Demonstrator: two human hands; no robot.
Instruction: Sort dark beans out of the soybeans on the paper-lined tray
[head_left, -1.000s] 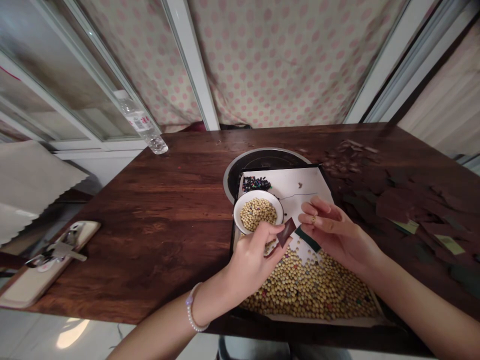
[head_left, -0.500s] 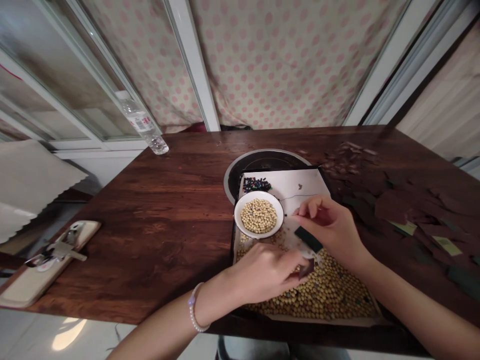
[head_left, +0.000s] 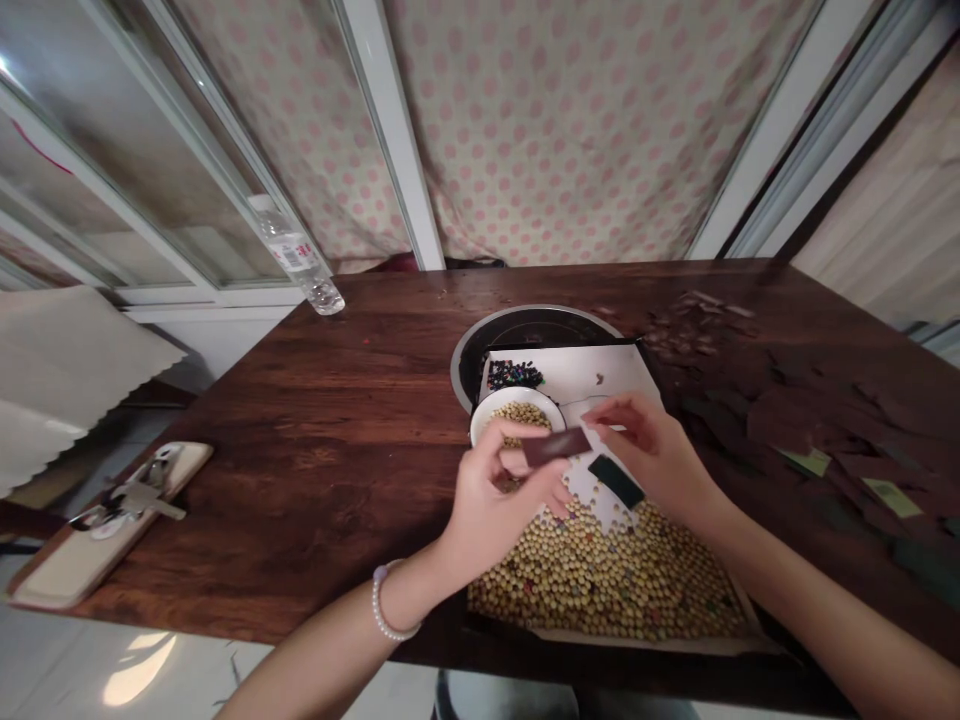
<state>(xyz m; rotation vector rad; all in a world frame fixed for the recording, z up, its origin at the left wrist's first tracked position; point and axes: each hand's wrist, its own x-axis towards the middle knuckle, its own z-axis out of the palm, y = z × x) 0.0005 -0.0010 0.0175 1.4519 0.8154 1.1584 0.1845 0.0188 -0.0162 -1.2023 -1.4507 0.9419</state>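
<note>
My left hand [head_left: 499,495] is raised over the tray, pinching a dark brown strip of card or paper [head_left: 556,446] in its fingers. My right hand [head_left: 649,440] is close to the strip's right end, its fingers curled and apart, with nothing visible in them. A white bowl of soybeans [head_left: 519,412] sits partly hidden under my left hand. A dark green piece [head_left: 616,481] lies on the white paper [head_left: 600,385] lining the tray, just below my right hand. Soybeans mixed with coloured beads [head_left: 604,585] cover the tray's near part, and a small heap of dark beads [head_left: 514,375] lies beyond the bowl.
The tray rests on a round black hob [head_left: 517,328] set in a dark wooden table [head_left: 315,440]. Brown and green scraps [head_left: 814,420] cover the table's right side. Keys on a beige pad [head_left: 124,515] lie left, and a plastic water bottle [head_left: 296,260] stands behind the far left edge.
My left hand has lifted from over the beans up to the bowl, carrying the brown strip. My right hand has shifted slightly toward the strip.
</note>
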